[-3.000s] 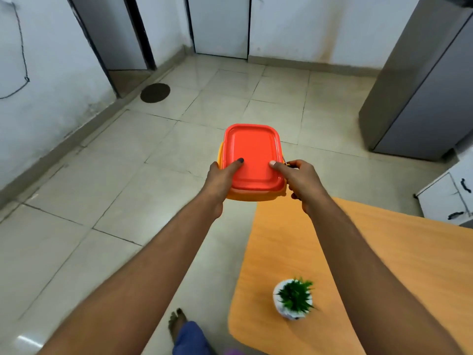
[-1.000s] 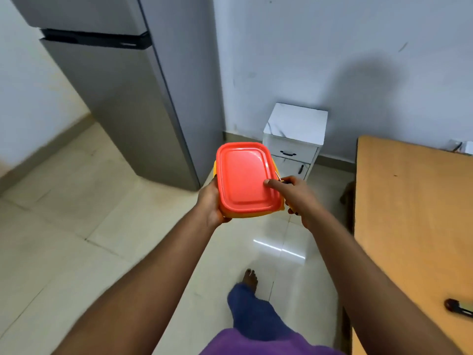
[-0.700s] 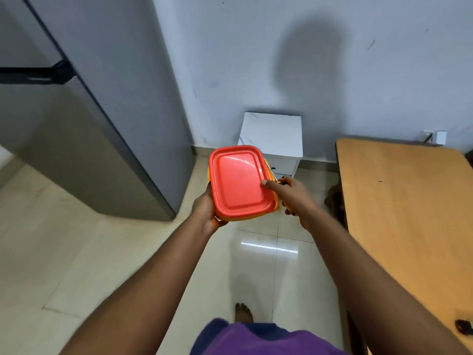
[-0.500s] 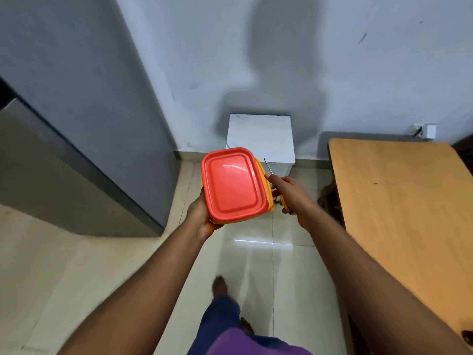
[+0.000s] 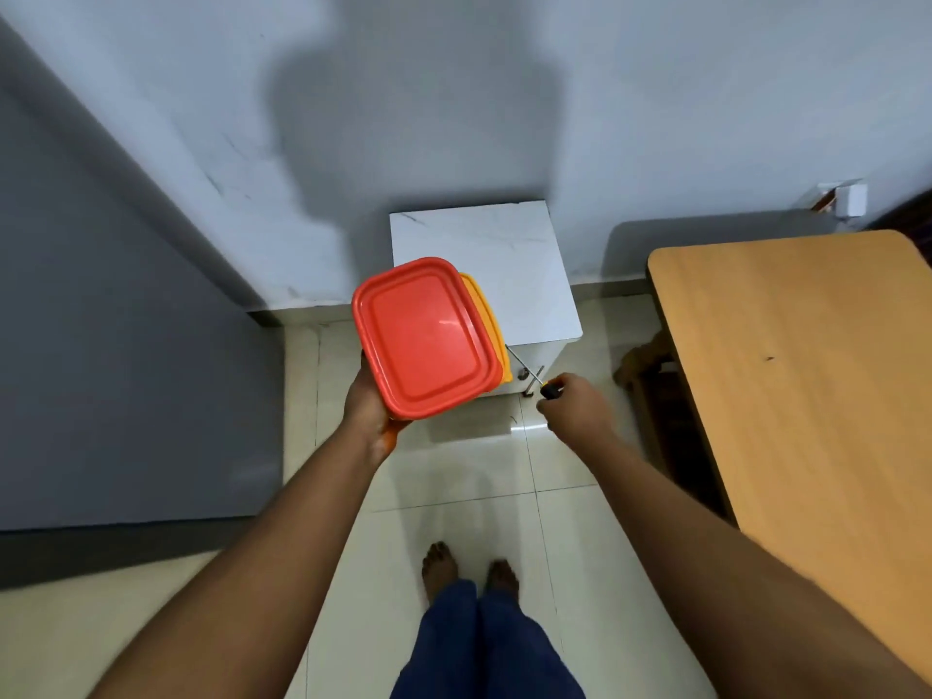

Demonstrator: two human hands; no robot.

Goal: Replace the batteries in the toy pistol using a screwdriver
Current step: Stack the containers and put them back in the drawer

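The left hand (image 5: 370, 403) grips the lidded box (image 5: 426, 338) from below; the right hand (image 5: 572, 408), now off the box, clamps the screwdriver (image 5: 529, 375), its tip pointing toward the box.

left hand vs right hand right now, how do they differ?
The left hand supports the red-lidded yellow box from underneath; the right hand grips a screwdriver by its dark handle. The left hand is largely hidden under the box; the right hand is in plain view, clear of the box. Both hold something above the tiled floor.
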